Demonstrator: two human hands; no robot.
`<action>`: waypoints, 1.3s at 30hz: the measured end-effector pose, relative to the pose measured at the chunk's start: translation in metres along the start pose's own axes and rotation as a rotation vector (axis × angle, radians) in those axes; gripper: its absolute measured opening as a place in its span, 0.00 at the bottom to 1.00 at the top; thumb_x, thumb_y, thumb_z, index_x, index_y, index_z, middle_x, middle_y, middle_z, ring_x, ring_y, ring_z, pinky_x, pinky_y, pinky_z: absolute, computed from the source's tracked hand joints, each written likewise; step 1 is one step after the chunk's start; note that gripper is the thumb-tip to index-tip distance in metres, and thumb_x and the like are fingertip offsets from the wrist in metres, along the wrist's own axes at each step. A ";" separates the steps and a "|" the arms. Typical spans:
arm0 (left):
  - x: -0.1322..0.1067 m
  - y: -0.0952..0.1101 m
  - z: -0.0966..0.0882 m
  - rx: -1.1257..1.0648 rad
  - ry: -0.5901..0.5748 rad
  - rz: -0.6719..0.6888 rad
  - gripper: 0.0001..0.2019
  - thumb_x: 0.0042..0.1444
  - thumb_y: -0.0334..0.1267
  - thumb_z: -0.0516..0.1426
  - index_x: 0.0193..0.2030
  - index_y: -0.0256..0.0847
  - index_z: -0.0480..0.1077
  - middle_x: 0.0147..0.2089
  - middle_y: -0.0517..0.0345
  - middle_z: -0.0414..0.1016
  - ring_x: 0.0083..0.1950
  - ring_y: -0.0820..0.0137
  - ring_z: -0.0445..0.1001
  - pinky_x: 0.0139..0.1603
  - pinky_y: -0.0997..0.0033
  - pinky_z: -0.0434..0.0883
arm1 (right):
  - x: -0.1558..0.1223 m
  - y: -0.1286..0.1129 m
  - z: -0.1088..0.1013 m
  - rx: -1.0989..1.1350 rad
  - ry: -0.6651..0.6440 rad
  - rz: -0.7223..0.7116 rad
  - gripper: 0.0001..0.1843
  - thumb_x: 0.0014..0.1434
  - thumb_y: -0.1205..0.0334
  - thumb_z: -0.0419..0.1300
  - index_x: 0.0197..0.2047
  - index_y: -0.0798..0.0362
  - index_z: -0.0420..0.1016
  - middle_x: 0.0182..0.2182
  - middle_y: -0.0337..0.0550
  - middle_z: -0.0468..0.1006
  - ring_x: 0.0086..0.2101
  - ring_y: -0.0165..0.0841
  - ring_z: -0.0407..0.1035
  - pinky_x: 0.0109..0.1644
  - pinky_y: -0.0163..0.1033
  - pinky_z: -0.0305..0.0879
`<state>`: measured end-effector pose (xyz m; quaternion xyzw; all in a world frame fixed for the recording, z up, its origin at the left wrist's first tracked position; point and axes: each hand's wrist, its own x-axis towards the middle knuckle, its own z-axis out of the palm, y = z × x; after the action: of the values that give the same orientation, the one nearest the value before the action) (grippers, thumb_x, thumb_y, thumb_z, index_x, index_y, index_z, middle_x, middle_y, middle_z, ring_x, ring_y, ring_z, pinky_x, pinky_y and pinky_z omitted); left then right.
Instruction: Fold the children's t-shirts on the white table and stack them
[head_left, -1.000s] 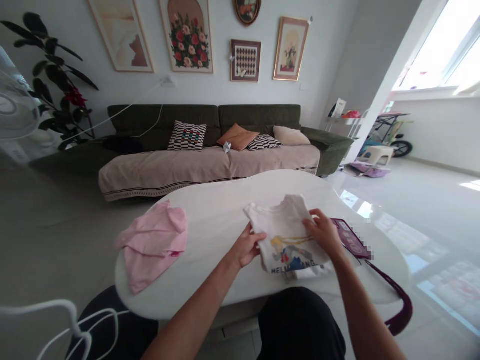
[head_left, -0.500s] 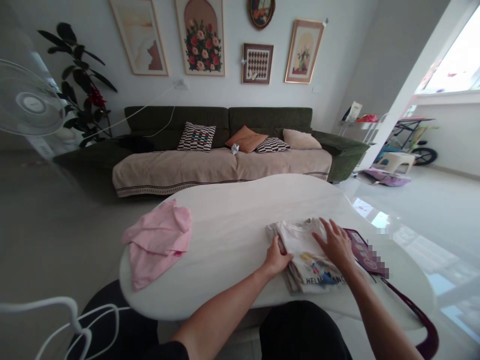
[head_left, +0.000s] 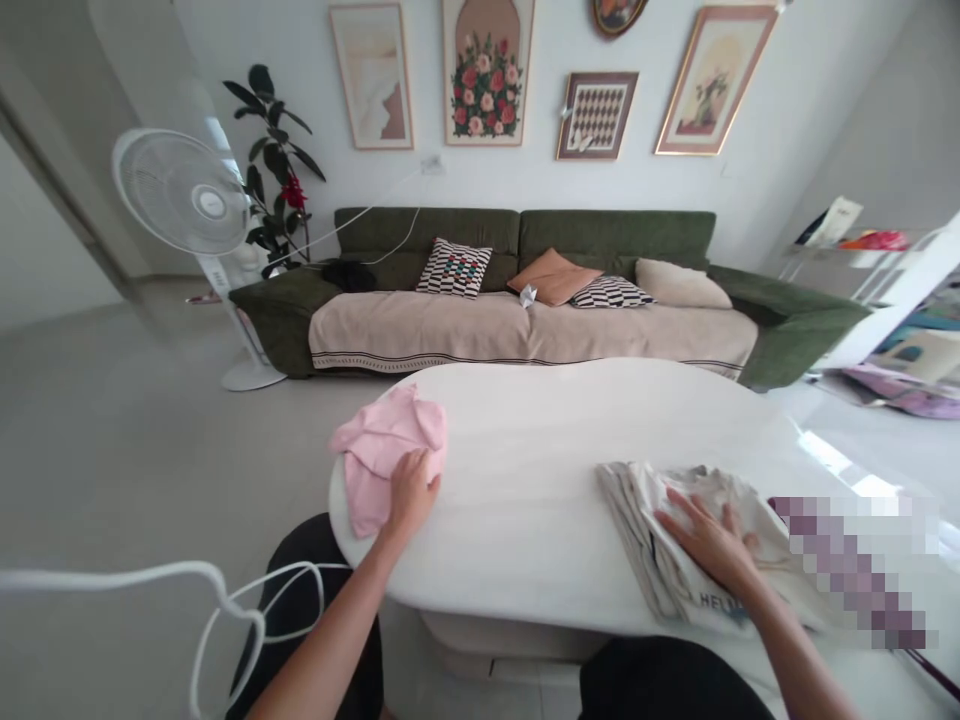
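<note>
My left hand (head_left: 412, 490) lies on a crumpled pink garment (head_left: 379, 450) at the left end of the white oval table (head_left: 555, 420); its fingers rest spread on the cloth. At the table's right side, my right hand (head_left: 705, 535) presses flat, fingers apart, on a folded white printed T-shirt (head_left: 660, 560) that tops a small stack of folded clothes. Part of the T-shirt's blue print shows below my wrist.
A green sofa (head_left: 540, 300) with a beige cover and several cushions stands behind the table. A white standing fan (head_left: 187, 200) and a potted plant (head_left: 277, 170) are at the back left. White cable (head_left: 225, 610) loops near my left knee. Blurred patch at right.
My left hand left the folded T-shirt and reached left onto the pink garment. My right hand stayed flat on the folded shirt. The view swung left.
</note>
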<state>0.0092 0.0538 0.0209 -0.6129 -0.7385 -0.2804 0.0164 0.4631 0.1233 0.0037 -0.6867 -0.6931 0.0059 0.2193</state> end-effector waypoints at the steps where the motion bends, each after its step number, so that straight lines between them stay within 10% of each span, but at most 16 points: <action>1: 0.001 -0.019 -0.004 0.090 0.013 -0.065 0.20 0.52 0.35 0.54 0.53 0.35 0.64 0.51 0.43 0.67 0.56 0.55 0.60 0.56 0.53 0.57 | -0.003 -0.007 -0.002 0.016 0.029 0.031 0.27 0.48 0.42 0.49 0.46 0.48 0.70 0.48 0.55 0.68 0.50 0.56 0.59 0.44 0.63 0.57; 5: -0.012 -0.043 0.001 0.189 -0.059 -0.062 0.20 0.54 0.43 0.53 0.54 0.44 0.65 0.56 0.47 0.63 0.59 0.51 0.56 0.55 0.48 0.55 | -0.035 -0.065 0.002 0.228 0.173 0.051 0.25 0.54 0.48 0.45 0.46 0.55 0.68 0.43 0.55 0.71 0.45 0.46 0.65 0.46 0.51 0.61; 12: -0.084 0.037 0.011 -0.128 -0.466 0.392 0.41 0.41 0.50 0.62 0.63 0.49 0.51 0.66 0.53 0.48 0.66 0.53 0.42 0.62 0.51 0.50 | -0.117 -0.188 0.043 0.357 -0.197 -0.404 0.29 0.49 0.60 0.54 0.57 0.50 0.61 0.58 0.51 0.59 0.57 0.44 0.52 0.55 0.49 0.55; 20: -0.111 0.022 -0.008 -0.332 -0.569 0.408 0.36 0.47 0.27 0.54 0.64 0.48 0.48 0.66 0.57 0.49 0.64 0.66 0.50 0.62 0.63 0.55 | -0.136 -0.182 0.019 0.479 -0.168 -0.281 0.13 0.58 0.62 0.46 0.32 0.52 0.71 0.30 0.45 0.74 0.34 0.35 0.67 0.39 0.39 0.64; 27: -0.072 0.003 -0.049 -0.644 -0.331 0.177 0.17 0.52 0.31 0.50 0.47 0.44 0.70 0.44 0.57 0.74 0.47 0.67 0.71 0.50 0.69 0.65 | -0.120 -0.188 -0.035 0.783 -0.038 -0.052 0.17 0.55 0.49 0.52 0.26 0.54 0.67 0.23 0.38 0.69 0.27 0.30 0.63 0.32 0.33 0.61; 33: -0.027 0.030 -0.086 -1.151 0.005 -0.135 0.11 0.52 0.45 0.55 0.31 0.39 0.69 0.25 0.64 0.66 0.26 0.77 0.64 0.28 0.81 0.63 | -0.110 -0.204 -0.059 1.053 -0.011 0.045 0.19 0.53 0.48 0.53 0.22 0.54 0.62 0.17 0.34 0.61 0.22 0.26 0.57 0.25 0.32 0.56; 39: -0.014 0.073 -0.101 -1.558 0.029 -0.276 0.13 0.48 0.44 0.59 0.23 0.38 0.63 0.20 0.68 0.59 0.21 0.82 0.58 0.23 0.85 0.59 | -0.115 -0.235 -0.067 0.864 0.163 0.062 0.17 0.54 0.49 0.53 0.41 0.52 0.62 0.31 0.42 0.69 0.29 0.32 0.64 0.32 0.37 0.63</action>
<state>0.0467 0.0044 0.1296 -0.3471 -0.3988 -0.7241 -0.4430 0.2563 -0.0199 0.1029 -0.5505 -0.5867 0.2475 0.5398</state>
